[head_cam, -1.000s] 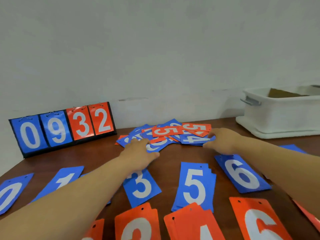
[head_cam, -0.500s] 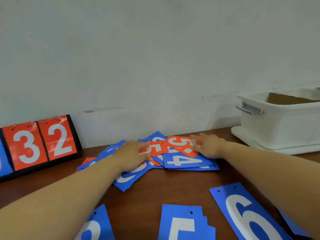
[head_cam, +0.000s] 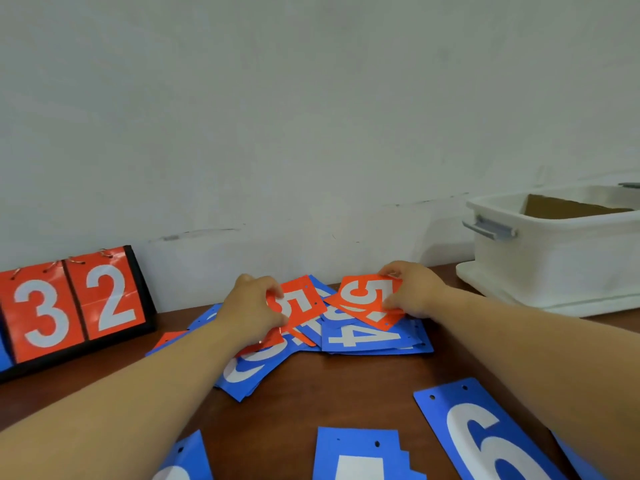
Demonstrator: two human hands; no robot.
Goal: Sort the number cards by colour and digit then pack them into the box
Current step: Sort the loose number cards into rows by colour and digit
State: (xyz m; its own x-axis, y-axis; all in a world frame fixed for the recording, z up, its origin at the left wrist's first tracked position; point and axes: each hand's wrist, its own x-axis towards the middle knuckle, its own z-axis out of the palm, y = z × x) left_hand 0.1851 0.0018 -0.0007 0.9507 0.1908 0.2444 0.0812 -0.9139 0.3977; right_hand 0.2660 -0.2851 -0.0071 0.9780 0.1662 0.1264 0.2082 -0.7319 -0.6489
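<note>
Where brown table (head_cam: 346,386) meets grey wall (head_cam: 311,133), white box (head_cam: 554,265) sits by its right edge. Left hand (head_cam: 251,306) pinches one orange 5 card (head_cam: 306,303), right hand (head_cam: 415,289) pinches a second orange 5 card (head_cam: 363,299).

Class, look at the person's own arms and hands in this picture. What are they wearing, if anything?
The left hand and right hand are bare: no gloves, no rings showing. The left forearm and right forearm are bare as well, with no sleeve, watch or bracelet in view.
</note>
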